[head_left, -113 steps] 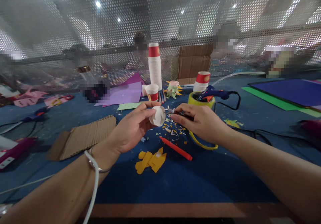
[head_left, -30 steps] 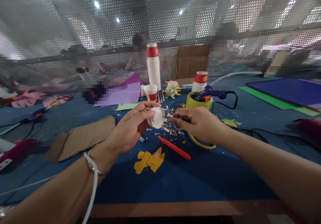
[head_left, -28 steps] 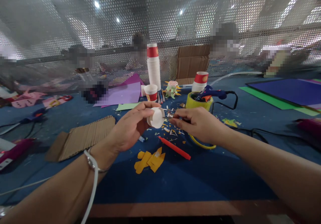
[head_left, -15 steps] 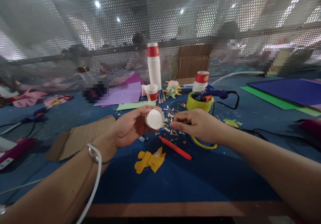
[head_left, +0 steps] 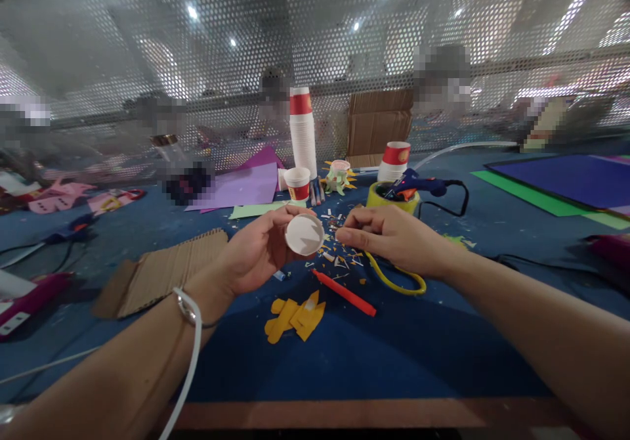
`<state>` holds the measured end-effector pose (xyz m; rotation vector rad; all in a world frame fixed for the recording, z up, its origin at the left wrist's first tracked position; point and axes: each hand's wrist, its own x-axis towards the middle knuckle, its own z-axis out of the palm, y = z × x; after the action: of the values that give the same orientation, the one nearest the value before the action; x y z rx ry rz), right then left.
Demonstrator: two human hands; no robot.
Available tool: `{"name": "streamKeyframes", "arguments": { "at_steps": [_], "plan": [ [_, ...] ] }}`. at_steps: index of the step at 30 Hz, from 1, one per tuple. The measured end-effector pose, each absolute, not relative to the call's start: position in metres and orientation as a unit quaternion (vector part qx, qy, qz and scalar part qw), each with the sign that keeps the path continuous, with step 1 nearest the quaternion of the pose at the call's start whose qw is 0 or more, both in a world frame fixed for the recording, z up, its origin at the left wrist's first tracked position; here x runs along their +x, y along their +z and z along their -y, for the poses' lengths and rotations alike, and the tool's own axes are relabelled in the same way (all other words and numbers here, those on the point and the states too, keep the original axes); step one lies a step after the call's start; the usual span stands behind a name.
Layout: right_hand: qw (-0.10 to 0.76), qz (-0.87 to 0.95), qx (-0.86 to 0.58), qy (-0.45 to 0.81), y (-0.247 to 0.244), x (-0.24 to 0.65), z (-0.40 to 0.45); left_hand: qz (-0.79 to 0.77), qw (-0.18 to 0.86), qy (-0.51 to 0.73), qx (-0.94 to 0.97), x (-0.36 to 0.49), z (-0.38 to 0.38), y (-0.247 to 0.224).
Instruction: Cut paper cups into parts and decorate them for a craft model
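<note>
My left hand (head_left: 256, 251) grips a white paper cup (head_left: 304, 235), its round opening tilted toward me. Light and a jagged shadow fall across the inside. Just right of the cup's rim is my right hand (head_left: 388, 238), apart from it, thumb and fingers pinched together. Anything between those fingertips is too small or hidden to make out. Below the hands lie a red marker (head_left: 344, 293) and a pile of orange-yellow paper pieces (head_left: 296, 316). A yellow loop (head_left: 396, 281) lies under my right hand, partly covered by it.
Small paper scraps (head_left: 335, 259) litter the middle. Behind stand a tall stack of paper cups (head_left: 302, 134), a single cup (head_left: 297, 186) and a decorated cup (head_left: 338, 176). A blue glue gun (head_left: 418, 182) rests on a yellow tape roll (head_left: 378, 198). Corrugated cardboard (head_left: 170, 270) lies left.
The cup has tipped slightly in my left hand, and a jagged shadow now shows inside it. My right hand has shifted slightly, uncovering more of the yellow loop.
</note>
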<state>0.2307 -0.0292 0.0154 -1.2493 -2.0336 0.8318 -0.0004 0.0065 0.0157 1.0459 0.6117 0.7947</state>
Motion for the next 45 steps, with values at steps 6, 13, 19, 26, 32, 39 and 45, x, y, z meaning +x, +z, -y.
{"name": "streamKeyframes", "arguments": {
  "at_steps": [6, 13, 19, 26, 32, 39, 45],
  "plan": [
    [0.342, 0.745, -0.453, 0.351, 0.002, 0.223, 0.028, -0.281, 0.754, 0.358, 0.474, 0.009, 0.002, 0.006],
    [0.359, 0.745, -0.442, 0.347, -0.001, 0.223, 0.028, -0.302, 0.700, 0.380, 0.524, 0.013, 0.013, 0.006],
    [0.349, 0.756, -0.449, 0.324, -0.001, 0.222, 0.028, -0.314, 0.634, 0.371, 0.601, 0.012, 0.021, 0.008],
    [0.346, 0.760, -0.447, 0.321, 0.003, 0.219, 0.032, -0.343, 0.628, 0.383, 0.584, 0.017, 0.027, 0.006],
    [0.366, 0.768, -0.462, 0.250, 0.004, 0.220, 0.033, -0.318, 0.635, 0.382, 0.591, 0.014, 0.031, 0.008],
    [0.379, 0.764, -0.488, 0.187, 0.003, 0.220, 0.034, -0.339, 0.570, 0.366, 0.653, 0.013, 0.031, 0.005],
    [0.378, 0.762, -0.493, 0.183, 0.002, 0.218, 0.035, -0.342, 0.540, 0.380, 0.668, 0.014, 0.033, 0.004]
  ]
}}
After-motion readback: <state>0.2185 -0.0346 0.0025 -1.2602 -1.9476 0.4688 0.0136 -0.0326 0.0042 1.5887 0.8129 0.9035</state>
